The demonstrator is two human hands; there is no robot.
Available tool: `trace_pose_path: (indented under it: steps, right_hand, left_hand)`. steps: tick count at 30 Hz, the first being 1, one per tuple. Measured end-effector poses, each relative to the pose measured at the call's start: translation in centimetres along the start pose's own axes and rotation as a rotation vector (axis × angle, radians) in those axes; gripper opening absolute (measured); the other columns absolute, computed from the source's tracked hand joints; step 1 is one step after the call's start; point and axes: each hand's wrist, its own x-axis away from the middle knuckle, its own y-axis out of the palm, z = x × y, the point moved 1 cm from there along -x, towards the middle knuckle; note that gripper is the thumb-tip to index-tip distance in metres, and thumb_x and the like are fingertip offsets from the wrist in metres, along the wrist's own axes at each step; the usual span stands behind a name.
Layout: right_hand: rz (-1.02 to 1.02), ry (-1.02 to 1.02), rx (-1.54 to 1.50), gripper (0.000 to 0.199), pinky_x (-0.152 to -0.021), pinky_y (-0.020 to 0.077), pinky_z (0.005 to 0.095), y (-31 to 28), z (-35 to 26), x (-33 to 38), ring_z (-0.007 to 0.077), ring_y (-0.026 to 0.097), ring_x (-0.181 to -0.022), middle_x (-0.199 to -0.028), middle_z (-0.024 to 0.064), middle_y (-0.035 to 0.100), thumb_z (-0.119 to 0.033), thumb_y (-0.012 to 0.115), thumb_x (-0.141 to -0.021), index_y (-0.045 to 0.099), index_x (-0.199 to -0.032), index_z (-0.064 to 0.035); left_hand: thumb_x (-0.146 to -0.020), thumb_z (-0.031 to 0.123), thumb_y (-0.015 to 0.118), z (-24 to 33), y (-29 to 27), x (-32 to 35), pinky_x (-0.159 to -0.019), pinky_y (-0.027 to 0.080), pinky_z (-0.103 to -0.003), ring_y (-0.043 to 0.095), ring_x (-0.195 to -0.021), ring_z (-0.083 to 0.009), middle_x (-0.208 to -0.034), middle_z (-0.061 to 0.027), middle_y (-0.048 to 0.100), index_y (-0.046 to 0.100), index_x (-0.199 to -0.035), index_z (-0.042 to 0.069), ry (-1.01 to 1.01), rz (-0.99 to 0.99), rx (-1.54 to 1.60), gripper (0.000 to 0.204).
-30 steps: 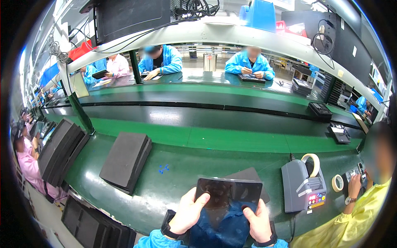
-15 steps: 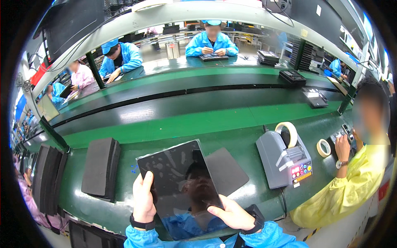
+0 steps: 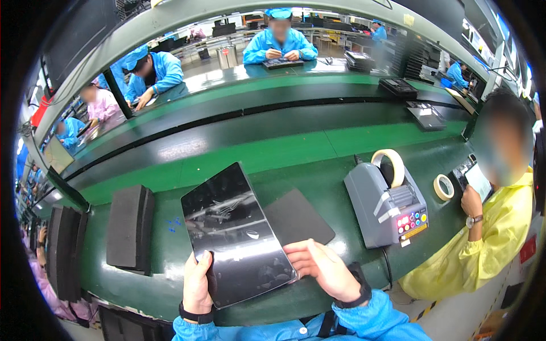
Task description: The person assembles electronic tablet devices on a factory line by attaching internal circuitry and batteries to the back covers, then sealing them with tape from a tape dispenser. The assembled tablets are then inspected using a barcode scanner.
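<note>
I see the left hand (image 3: 197, 284) clamped on the near-left edge of a glossy black panel (image 3: 236, 233), thumb on the face and the other fingers hidden underneath. The right hand (image 3: 321, 270) lies loosely open, fingers flat, at the panel's near-right corner, touching its edge. The panel is tilted up off the green bench (image 3: 296, 153), long side running far-left to near-right, with overhead lights reflecting in it.

Just right of the panel, a dark grey mat (image 3: 298, 217) lies flat on the bench, partly under the panel's edge. Further right stands a grey tape dispenser (image 3: 387, 207) with a roll on top, and a loose tape roll (image 3: 443, 186) lies just beyond it. Left of the panel is a stack of black foam pads (image 3: 129, 227), with a second stack (image 3: 63, 253) at the far-left rim.

A person in a yellow coat (image 3: 483, 238) works at the right. People in blue coats (image 3: 278, 42) sit along the far side.
</note>
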Motion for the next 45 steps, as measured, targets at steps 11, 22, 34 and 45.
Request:
trace_pose_path:
  steps: [11, 22, 34, 45]
  right_hand:
    - [0.028, -0.133, 0.211, 0.03, -0.076, 0.0503, 0.0277, 0.1, 0.4, 1.0, 0.0158, 0.06, -0.088, -0.108, 0.0138, 0.061, -0.014, 0.046, -0.096, 0.046, -0.123, 0.0007]
    - [0.144, -0.543, 0.472, 0.051, -0.083, 0.0463, 0.0282, 1.2, -5.1, -3.1, 0.0147, 0.056, -0.093, -0.109, 0.0112, 0.056, -0.012, 0.059, -0.09, 0.037, -0.136, -0.007]
    - [0.642, -0.966, 1.081, 0.03, -0.065, 0.0455, 0.0247, -0.9, -2.4, 5.4, 0.0112, 0.054, -0.074, -0.089, 0.0072, 0.058, -0.008, 0.058, -0.088, 0.05, -0.115, 0.0002]
    - [0.975, -0.508, 0.089, 0.017, -0.043, 0.0406, 0.0211, -9.6, -0.6, 10.2, 0.0078, 0.051, -0.053, -0.073, 0.0053, 0.058, -0.021, 0.049, -0.096, 0.052, -0.09, -0.005]
  left_hand:
    - [-0.089, 0.013, 0.056, 1.7, -0.2, 0.4, -0.088, 0.043, -0.03, 0.056, -0.1, -0.0176, -0.112, -0.0082, 0.058, 0.048, -0.122, -0.001, 0.107, -0.045, 0.002, 0.036]
    - [-0.087, 0.023, 0.059, 2.1, 1.6, 5.7, -0.091, 0.041, -0.033, 0.054, -0.103, -0.0208, -0.111, -0.0103, 0.06, 0.051, -0.12, -0.001, 0.176, -0.177, -0.464, 0.042]
    - [-0.088, 0.007, 0.053, 2.4, 0.7, 6.7, -0.098, 0.035, -0.031, 0.049, -0.111, -0.0216, -0.124, -0.0115, 0.052, 0.043, -0.129, -0.006, 0.079, 0.03, -0.445, 0.044]
    - [-0.089, 0.015, 0.055, 2.7, 2.4, 6.4, -0.097, 0.034, -0.032, 0.048, -0.11, -0.0247, -0.124, -0.015, 0.052, 0.042, -0.129, -0.006, 0.041, 0.062, -0.508, 0.046]
